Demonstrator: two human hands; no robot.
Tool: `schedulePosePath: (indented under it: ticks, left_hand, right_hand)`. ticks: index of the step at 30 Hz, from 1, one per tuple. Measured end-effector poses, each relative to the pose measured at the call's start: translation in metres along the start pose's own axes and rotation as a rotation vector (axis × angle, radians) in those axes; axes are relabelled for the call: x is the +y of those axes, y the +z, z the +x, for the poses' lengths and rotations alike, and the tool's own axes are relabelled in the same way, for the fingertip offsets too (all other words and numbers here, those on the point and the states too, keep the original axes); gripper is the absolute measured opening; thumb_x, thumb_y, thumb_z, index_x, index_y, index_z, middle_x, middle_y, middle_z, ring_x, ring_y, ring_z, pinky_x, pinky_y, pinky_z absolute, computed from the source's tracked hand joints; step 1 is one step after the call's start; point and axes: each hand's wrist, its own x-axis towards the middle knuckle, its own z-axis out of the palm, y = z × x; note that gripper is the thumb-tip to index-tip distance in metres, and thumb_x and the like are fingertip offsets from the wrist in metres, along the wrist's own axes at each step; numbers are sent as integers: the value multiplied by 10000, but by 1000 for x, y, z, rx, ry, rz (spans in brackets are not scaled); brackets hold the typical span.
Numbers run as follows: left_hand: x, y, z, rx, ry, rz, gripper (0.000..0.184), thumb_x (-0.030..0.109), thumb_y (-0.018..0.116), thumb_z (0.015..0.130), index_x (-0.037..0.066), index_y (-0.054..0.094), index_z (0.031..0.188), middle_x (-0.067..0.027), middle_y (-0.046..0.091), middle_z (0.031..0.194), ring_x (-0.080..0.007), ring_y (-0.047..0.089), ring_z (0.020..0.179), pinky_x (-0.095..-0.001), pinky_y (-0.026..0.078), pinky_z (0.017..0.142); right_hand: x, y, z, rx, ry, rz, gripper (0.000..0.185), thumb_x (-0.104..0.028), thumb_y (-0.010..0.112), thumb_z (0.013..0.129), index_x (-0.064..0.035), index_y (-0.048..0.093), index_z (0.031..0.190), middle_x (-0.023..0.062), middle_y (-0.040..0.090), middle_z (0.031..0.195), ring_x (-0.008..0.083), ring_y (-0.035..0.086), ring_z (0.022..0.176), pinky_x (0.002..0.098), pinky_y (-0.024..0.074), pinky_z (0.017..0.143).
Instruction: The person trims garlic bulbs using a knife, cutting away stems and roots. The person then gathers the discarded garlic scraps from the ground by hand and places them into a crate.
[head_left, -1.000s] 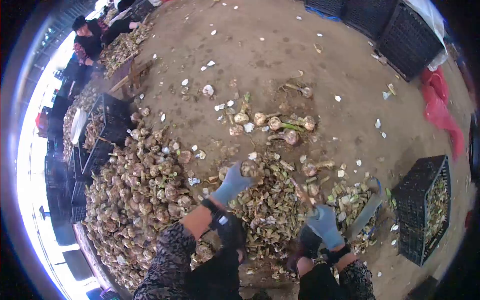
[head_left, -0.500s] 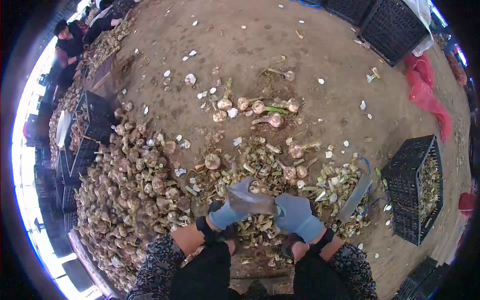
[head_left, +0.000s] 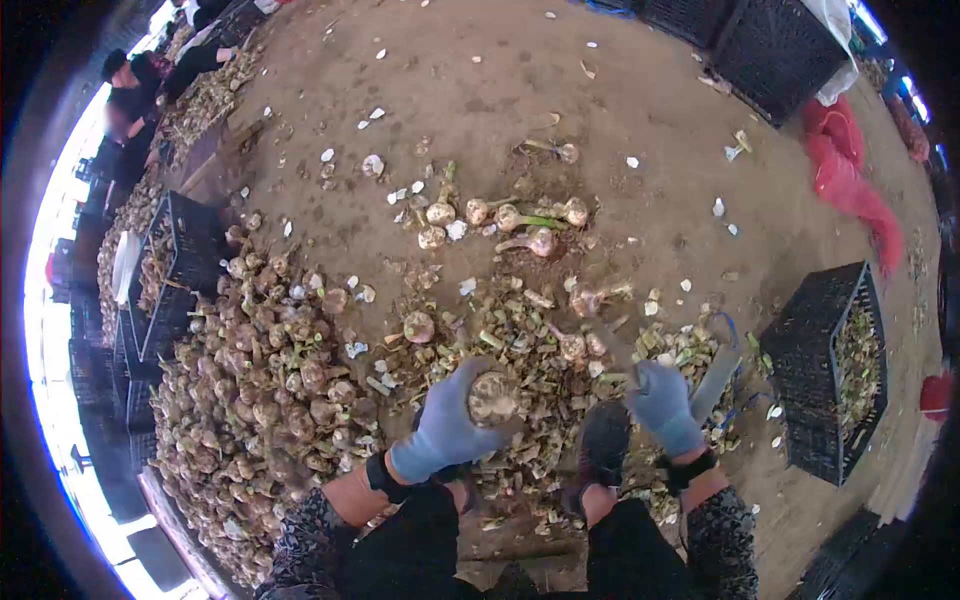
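My left hand (head_left: 447, 424), in a blue-grey glove, is closed around a garlic bulb (head_left: 492, 397), whose pale root side faces up. Off to its right, my right hand (head_left: 664, 405) wears a matching glove and is closed on a knife (head_left: 617, 352); the blade is smeared by motion and points up and left. Beneath both hands lies a litter of cut garlic stalks (head_left: 530, 450). A flat grey strip (head_left: 716, 383) rests on the trimmings just beyond my right hand.
A big heap of garlic bulbs (head_left: 260, 400) lies to the left. Several bulbs with stalks (head_left: 510, 215) lie ahead. Black crates stand at right (head_left: 815, 375), left (head_left: 185, 260) and upper right (head_left: 780, 60). Red net sacks (head_left: 845, 180) lie at right. A person (head_left: 135, 105) sits far left.
My hands were together with the blade between them; now they are apart. The right hand has moved right with the knife, and the bulb in my left hand shows more fully.
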Motion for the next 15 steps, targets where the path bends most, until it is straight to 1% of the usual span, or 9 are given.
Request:
schedulePosePath:
  ticks: [2, 3, 4, 6, 7, 11, 13, 14, 15]
  left_hand:
    - [-16, 12, 2, -4, -94, 29, 571, 206, 802, 623, 11, 532, 1087, -109, 644, 948, -162, 616, 872, -301, 485, 796]
    - [-12, 14, 7, 29, 11, 92, 618, 217, 811, 616, 0, 516, 1115, -101, 642, 945, -159, 611, 875, -314, 485, 798]
    - [-17, 17, 5, 17, 10, 97, 618, 217, 811, 616, 0, 516, 1115, -101, 642, 945, -159, 611, 875, -314, 485, 798]
    - [-31, 24, 2, -63, -190, -135, 689, 257, 814, 627, -7, 479, 1168, -129, 644, 873, -202, 648, 804, -325, 507, 713]
    - [-35, 20, 5, 5, 17, 182, 712, 265, 825, 623, 1, 463, 1175, -107, 623, 813, -180, 624, 739, -326, 495, 646]
    - [-36, 22, 7, -48, 35, 155, 741, 270, 839, 608, 2, 458, 1185, -99, 606, 782, -192, 609, 692, -328, 480, 596]
    - [-29, 24, 4, -82, 8, 101, 712, 261, 822, 646, -1, 452, 1195, -90, 602, 783, -213, 598, 659, -335, 461, 569]
    - [-34, 28, 1, -84, 8, 102, 712, 261, 822, 646, -1, 452, 1195, -90, 602, 783, -213, 598, 659, -335, 461, 569]
    - [-43, 35, -1, -102, -68, -75, 691, 261, 807, 670, 0, 447, 1198, -94, 610, 788, -221, 606, 663, -342, 473, 580]
  right_hand:
    - [-39, 5, -3, 33, -265, 5, 229, -232, 649, 665, -130, 647, 869, 115, 642, 777, 341, 626, 723, 420, 501, 624]
    - [-58, 3, -7, 18, -381, 31, 206, -227, 646, 656, -125, 637, 835, 108, 629, 757, 337, 621, 699, 425, 493, 604]
    - [-70, 5, -13, 20, -372, 39, 206, -227, 646, 656, -125, 637, 835, 108, 629, 757, 337, 621, 699, 425, 493, 604]
    - [-86, 8, -21, -74, -505, 60, 214, -201, 665, 602, -94, 585, 768, 109, 582, 708, 343, 592, 655, 407, 468, 547]
    - [-91, 10, -23, -74, -506, 58, 214, -201, 665, 602, -94, 585, 768, 109, 582, 708, 343, 592, 655, 407, 468, 547]
    - [-91, 17, -27, -42, -529, 52, 237, -196, 673, 591, -107, 563, 781, 86, 564, 714, 324, 588, 635, 403, 464, 528]
    - [-88, 19, -27, -19, -538, 52, 249, -194, 675, 592, -108, 565, 797, 82, 563, 719, 320, 586, 629, 399, 462, 523]
    - [-86, 19, -26, -74, -521, 26, 263, -216, 664, 613, -118, 571, 839, 83, 580, 771, 324, 602, 658, 420, 472, 549]
    - [-83, 18, -26, -130, -505, 1, 280, -238, 653, 635, -129, 577, 881, 84, 597, 823, 328, 619, 687, 440, 482, 575]
